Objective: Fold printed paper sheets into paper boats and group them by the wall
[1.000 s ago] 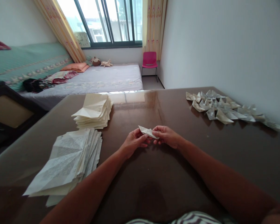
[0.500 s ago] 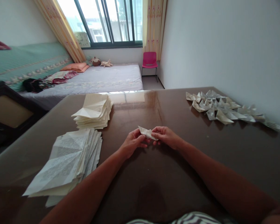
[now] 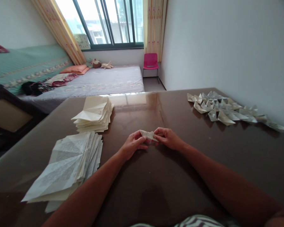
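A small folded paper boat (image 3: 148,135) with print on it is held up just over the table, between my two hands. My left hand (image 3: 133,144) pinches its left end, thumb in front. At its right end, my right hand (image 3: 168,137) grips it with thumb and fingers. The fingertips behind the paper are partly hidden. Many similar folded paper boats (image 3: 223,108) sit in a cluster at the far right of the table.
Left of my arms lie a stack of creased printed sheets (image 3: 66,160) and, behind it, a stack of cream sheets (image 3: 94,110). The brown glossy table (image 3: 151,189) meets a white wall on the right. A bed (image 3: 118,77) and a pink chair (image 3: 150,61) stand beyond.
The paper boat has tilted a little in my hands, its left tip now lower. Both hands keep their hold. The whole view has shifted slightly.
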The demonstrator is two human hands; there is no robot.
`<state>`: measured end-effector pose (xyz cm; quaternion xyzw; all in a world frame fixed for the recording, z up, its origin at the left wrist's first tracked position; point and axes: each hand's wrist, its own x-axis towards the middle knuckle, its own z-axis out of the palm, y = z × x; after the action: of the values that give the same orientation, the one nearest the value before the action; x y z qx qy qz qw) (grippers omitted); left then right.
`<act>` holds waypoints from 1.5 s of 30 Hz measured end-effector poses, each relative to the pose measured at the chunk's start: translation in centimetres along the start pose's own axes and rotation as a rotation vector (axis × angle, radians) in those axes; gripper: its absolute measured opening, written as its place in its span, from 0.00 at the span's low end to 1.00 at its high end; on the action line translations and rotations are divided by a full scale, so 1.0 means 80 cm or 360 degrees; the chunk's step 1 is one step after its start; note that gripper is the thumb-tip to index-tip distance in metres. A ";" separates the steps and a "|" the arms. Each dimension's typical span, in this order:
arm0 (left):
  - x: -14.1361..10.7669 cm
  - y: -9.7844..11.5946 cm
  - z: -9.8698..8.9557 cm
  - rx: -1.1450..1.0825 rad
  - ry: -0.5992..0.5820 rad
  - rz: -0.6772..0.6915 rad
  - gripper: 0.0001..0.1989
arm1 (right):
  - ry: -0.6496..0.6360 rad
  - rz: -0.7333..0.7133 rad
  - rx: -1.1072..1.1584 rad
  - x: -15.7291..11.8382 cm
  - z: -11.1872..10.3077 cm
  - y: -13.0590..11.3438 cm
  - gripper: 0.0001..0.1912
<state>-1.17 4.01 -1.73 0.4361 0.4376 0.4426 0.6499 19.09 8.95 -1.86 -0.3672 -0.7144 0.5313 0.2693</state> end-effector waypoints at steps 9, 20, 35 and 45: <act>0.004 -0.007 0.005 0.0331 0.0181 0.0152 0.15 | 0.0006 -0.0103 -0.0258 -0.001 0.001 -0.005 0.15; 0.005 -0.002 -0.004 0.1349 0.0359 0.0438 0.09 | 0.0157 -0.0385 -0.0830 0.006 -0.005 0.012 0.09; 0.004 -0.007 -0.002 0.1985 0.0227 0.0685 0.09 | 0.0111 -0.0343 -0.1016 0.006 -0.009 0.006 0.09; -0.003 -0.003 -0.010 0.1707 0.0099 0.0807 0.09 | 0.0176 -0.0534 -0.0718 0.001 -0.035 -0.005 0.10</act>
<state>-1.94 3.89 -2.12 0.7814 0.5011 0.3139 0.1996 21.11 10.48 -0.68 -0.3231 -0.8495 0.2861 0.3035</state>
